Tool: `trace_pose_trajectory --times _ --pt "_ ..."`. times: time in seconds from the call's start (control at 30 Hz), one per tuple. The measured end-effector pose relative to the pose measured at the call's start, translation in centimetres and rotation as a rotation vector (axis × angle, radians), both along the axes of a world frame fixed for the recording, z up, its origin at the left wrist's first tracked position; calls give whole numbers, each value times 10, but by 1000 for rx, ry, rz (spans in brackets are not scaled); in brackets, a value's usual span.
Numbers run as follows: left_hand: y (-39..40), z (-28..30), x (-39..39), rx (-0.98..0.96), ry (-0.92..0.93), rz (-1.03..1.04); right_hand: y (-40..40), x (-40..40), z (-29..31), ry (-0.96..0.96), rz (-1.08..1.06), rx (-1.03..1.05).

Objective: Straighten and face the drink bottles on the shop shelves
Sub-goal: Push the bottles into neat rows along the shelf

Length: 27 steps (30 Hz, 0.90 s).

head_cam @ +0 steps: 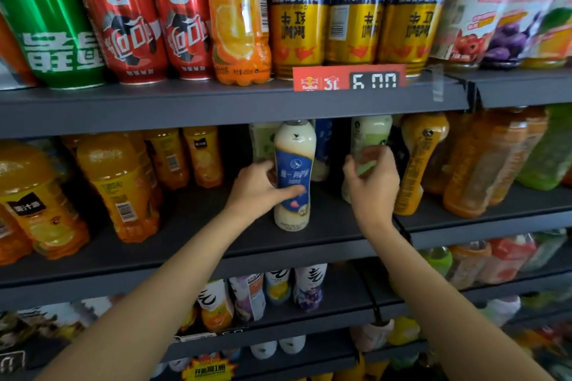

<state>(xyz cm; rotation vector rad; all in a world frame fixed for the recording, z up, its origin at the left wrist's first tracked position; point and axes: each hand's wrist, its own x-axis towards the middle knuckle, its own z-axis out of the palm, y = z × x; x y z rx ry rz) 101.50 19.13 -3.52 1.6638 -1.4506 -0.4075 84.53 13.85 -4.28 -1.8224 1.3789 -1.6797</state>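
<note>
Gripping the blue-label milk tea bottle (293, 176), left hand (258, 192) holds it upright near the middle shelf (185, 244) front edge, bare shelf to its left. Right hand (371, 185) wraps the green-label bottle (368, 145), orange bottle (418, 161) just beside.

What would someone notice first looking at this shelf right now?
Both hands reach into the middle shelf: the left hand grips a milk tea bottle with a blue label, and the right hand grips a pale green-labelled bottle beside it. Above, gold cans stand behind a red price tag.
</note>
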Motion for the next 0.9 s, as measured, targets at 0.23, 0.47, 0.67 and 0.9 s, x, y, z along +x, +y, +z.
trace_pose_trajectory --times 0.23,0.47,0.67,0.9 --pt "-43 0 -34 5 36 38 -19 -14 -3 392 -56 321" --pt "-75 -6 -38 4 14 113 -33 -21 -1 466 -33 361" --pt "-71 -13 -44 -61 -11 149 -6 -31 -4 483 99 262" --pt "-5 -39 -14 -264 -17 98 22 1 -2 447 194 263"
